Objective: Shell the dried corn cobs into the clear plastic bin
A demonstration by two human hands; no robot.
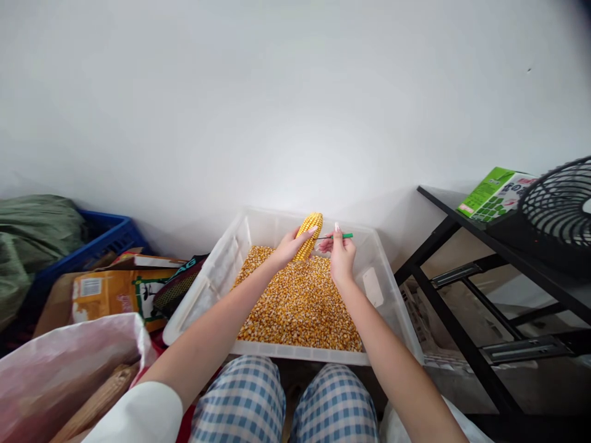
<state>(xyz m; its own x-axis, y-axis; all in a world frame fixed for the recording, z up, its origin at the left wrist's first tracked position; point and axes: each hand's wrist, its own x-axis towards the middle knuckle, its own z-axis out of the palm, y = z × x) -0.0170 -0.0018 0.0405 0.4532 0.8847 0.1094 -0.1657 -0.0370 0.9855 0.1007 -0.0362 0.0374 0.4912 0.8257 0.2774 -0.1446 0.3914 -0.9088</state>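
My left hand (290, 245) is closed around a yellow corn cob (308, 237), which stands tilted with its kernels on. In my right hand (340, 249) is a thin screwdriver-like tool with a green handle (346, 235). Its dark shaft points left and reaches the side of the cob; whether the tip is between the kernels I cannot tell. Both hands are above a clear plastic bin (392, 314), where loose corn kernels (295, 301) lie in a thick layer.
At the right, a black metal frame table (466, 289) carries a green and white box (494, 195) and a black fan (563, 203). A white sack (78, 344), an orange package (104, 295) and a blue crate (111, 231) stand at the left. Behind the bin rises a white wall (286, 104).
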